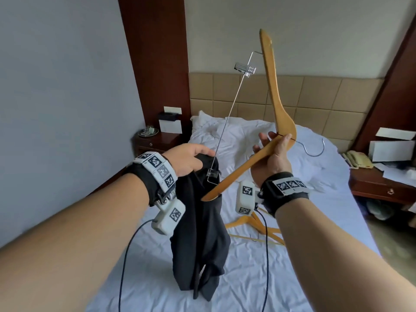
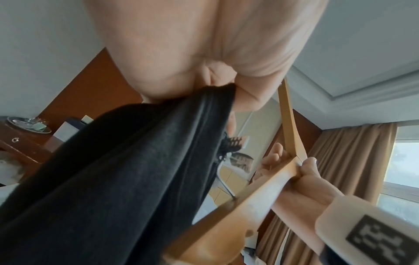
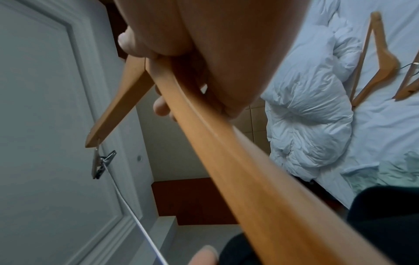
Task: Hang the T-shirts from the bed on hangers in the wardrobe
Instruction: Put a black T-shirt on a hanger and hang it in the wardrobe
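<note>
My left hand [image 1: 191, 159] grips the bunched top of a black T-shirt [image 1: 202, 233] that hangs down above the bed [image 1: 292, 278]. My right hand [image 1: 271, 154] holds a wooden hanger [image 1: 273, 86] near its middle, by the metal hook. One arm of the hanger points up; the other slants down with its tip inside the shirt's opening. A thin wire bar with metal clips [image 1: 245, 68] runs between the hanger's ends. In the left wrist view the shirt [image 2: 124, 179] fills the lower left and the hanger [image 2: 260, 197] crosses beside it. The right wrist view shows the hanger [image 3: 226, 152] running under my palm.
Spare wooden hangers [image 1: 254, 224] lie on the white sheet under my right wrist. A crumpled white duvet [image 1: 234, 136] sits near the padded headboard [image 1: 315, 95]. Dark wooden nightstands stand at both sides, the left one [image 1: 155, 140] holding a tray, the right one [image 1: 380, 183] a phone and papers.
</note>
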`<state>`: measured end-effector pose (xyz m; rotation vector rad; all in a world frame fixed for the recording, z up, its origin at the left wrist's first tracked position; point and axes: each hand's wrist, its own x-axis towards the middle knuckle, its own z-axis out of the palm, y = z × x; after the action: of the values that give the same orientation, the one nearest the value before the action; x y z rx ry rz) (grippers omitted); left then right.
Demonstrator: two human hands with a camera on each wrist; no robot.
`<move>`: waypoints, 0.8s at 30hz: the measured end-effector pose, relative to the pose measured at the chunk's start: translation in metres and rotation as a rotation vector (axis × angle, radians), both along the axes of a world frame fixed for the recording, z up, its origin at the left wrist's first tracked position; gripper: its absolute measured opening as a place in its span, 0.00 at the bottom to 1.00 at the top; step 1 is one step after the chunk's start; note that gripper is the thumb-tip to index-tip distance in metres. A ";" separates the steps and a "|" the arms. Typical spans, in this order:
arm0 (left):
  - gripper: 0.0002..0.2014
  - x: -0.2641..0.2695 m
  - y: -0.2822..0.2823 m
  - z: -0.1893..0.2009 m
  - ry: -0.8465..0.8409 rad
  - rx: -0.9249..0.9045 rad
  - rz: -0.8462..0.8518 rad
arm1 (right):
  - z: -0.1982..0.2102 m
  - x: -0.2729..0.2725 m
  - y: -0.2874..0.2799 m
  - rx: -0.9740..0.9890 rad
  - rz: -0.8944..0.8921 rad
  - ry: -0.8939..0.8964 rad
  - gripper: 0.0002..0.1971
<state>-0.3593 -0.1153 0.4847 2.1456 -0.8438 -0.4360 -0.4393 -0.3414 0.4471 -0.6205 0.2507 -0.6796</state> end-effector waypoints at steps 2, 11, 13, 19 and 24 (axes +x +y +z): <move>0.30 -0.002 -0.013 0.001 0.019 0.015 0.010 | -0.001 0.004 -0.008 -0.009 0.042 -0.009 0.23; 0.21 -0.012 -0.042 -0.010 0.138 0.105 -0.091 | -0.013 0.015 -0.047 -0.032 0.120 0.016 0.24; 0.20 -0.011 -0.048 -0.010 0.108 0.145 -0.099 | -0.015 0.018 -0.053 -0.037 0.121 0.018 0.25; 0.14 -0.014 -0.071 -0.002 -0.193 0.294 -0.063 | -0.020 0.024 -0.070 -0.054 0.136 -0.002 0.26; 0.11 -0.016 -0.084 -0.005 -0.378 0.374 -0.018 | -0.023 0.030 -0.086 -0.222 0.168 0.046 0.22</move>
<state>-0.3752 -0.1995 0.4798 2.6192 -1.0553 -0.2086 -0.4097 -0.4276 0.4242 -0.8608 0.1640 -0.5347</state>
